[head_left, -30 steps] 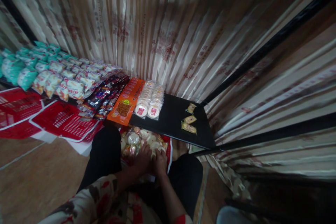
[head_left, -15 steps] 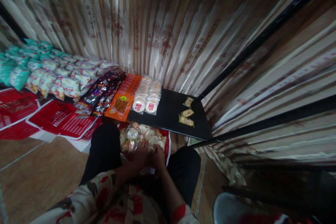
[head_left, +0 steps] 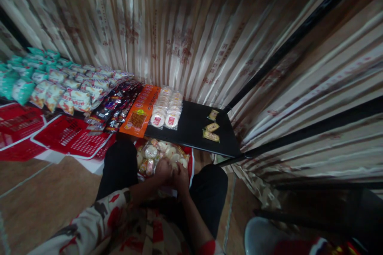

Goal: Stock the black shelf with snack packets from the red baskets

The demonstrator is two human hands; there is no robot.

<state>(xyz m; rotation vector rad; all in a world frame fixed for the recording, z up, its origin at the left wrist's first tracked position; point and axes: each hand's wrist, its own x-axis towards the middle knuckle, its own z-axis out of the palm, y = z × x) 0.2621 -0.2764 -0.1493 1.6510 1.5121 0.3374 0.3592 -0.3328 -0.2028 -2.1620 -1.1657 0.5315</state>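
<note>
My left hand [head_left: 164, 170] and my right hand [head_left: 181, 176] are close together over a red basket [head_left: 192, 167] between my knees. Both have curled fingers; what they hold, if anything, is too small and dim to make out. Under and in front of them, the basket is filled with wrapped snacks, among them round white rice crackers [head_left: 151, 151] in clear wrappers. Just beyond is a low black table [head_left: 191, 123]. Two overlapping rows of packaged rice crackers [head_left: 171, 120] lie on it, with several small yellow-wrapped snacks [head_left: 211, 135] to their right.
Left of the crackers lie orange snack packs [head_left: 136, 117], dark purple packets [head_left: 115, 105], white snack bags [head_left: 74, 99] and teal bags [head_left: 22, 89]. Red baskets [head_left: 74, 137] sit on the tiled floor at left. A pleated curtain [head_left: 179, 32] and black poles [head_left: 287, 51] border the table.
My left hand has turned and drawn in toward my right hand, its fingers more curled. The snacks on the table have stayed in place.
</note>
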